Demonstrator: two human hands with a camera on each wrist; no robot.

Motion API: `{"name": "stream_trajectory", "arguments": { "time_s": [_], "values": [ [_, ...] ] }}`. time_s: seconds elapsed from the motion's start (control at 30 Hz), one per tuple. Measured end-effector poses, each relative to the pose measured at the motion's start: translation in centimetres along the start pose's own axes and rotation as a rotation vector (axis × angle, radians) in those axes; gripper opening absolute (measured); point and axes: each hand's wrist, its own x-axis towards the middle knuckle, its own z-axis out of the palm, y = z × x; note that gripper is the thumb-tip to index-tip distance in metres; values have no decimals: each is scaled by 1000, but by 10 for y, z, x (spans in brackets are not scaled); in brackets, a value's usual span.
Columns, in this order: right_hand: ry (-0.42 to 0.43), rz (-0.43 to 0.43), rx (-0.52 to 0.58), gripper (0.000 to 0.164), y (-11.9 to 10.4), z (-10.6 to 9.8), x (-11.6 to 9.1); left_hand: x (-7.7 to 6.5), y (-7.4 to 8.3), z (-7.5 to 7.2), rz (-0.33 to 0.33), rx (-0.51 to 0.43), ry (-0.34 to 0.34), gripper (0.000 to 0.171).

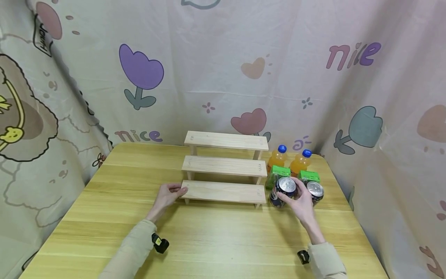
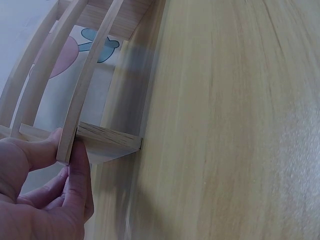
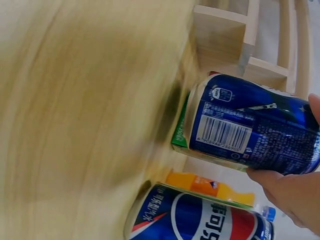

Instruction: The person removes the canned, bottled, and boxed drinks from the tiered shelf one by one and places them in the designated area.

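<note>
A three-tier wooden stand (image 1: 223,166) is on the table. My left hand (image 1: 167,197) pinches the left end of its lowest board (image 2: 75,117) between thumb and fingers. To the right of the stand, my right hand (image 1: 301,203) grips a dark blue soda can (image 1: 286,186) around its upper part. The barcode side of that can (image 3: 240,125) faces the right wrist camera. Whether its base touches the table, I cannot tell. A second blue can (image 1: 315,190), with a red, white and blue emblem in the right wrist view, stands just right of my right hand.
Behind the cans are two green-topped boxes (image 1: 280,171), partly hidden. Farther back stand two orange drink bottles with blue caps (image 1: 282,148). The wooden table (image 1: 223,240) reaches a patterned curtain (image 1: 195,77) at the back and sides.
</note>
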Motion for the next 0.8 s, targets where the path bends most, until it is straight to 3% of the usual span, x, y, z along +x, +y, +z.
{"name": "stream_trajectory", "arguments": {
  "time_s": [0.53, 0.67, 0.8],
  "values": [
    [-73, 48, -67, 75, 11, -1, 2, 1, 3, 2, 10, -17, 6, 42],
    [-82, 11, -50, 79, 11, -2, 0, 0, 2, 2, 0, -1, 11, 42],
    [-43, -89, -41, 76, 8, -8, -2, -1, 3, -1, 37, 60, 21, 47]
  ]
}}
